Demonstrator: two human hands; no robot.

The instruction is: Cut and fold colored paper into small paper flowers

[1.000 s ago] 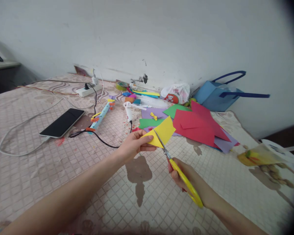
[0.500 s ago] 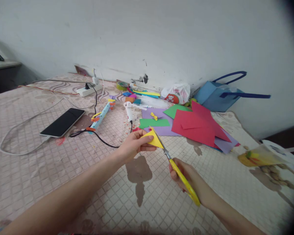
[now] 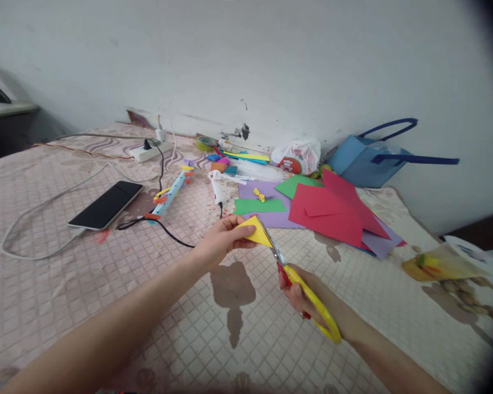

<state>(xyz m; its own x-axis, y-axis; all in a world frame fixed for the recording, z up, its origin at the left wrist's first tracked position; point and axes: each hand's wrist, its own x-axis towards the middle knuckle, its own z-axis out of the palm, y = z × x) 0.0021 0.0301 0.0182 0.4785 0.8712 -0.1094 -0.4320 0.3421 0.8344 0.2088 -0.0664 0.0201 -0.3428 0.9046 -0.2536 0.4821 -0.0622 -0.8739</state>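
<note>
My left hand (image 3: 225,239) pinches a small folded-looking yellow paper piece (image 3: 259,234), roughly triangular, between thumb and fingers. Along its right edge lie the blades of a pair of scissors (image 3: 314,298) with one yellow and one red handle. My right hand (image 3: 308,293) is wrapped round those handles. Beyond the hands, a green paper strip (image 3: 259,206) and a small yellow paper bow (image 3: 258,195) lie on purple paper (image 3: 250,190). A white glue gun (image 3: 216,186) rests to the left of them.
Red sheets (image 3: 328,210) overlap the purple paper at right. A blue bag (image 3: 367,161) leans against the wall. At left lie a phone (image 3: 105,205) on a cable, a decorated light-blue stick (image 3: 170,194) and a power strip (image 3: 150,150). A cup of orange drink (image 3: 429,265) is at far right.
The scissors' handles have opened wider, and the red handle has come into view. The yellow paper is still in my left hand at the blades.
</note>
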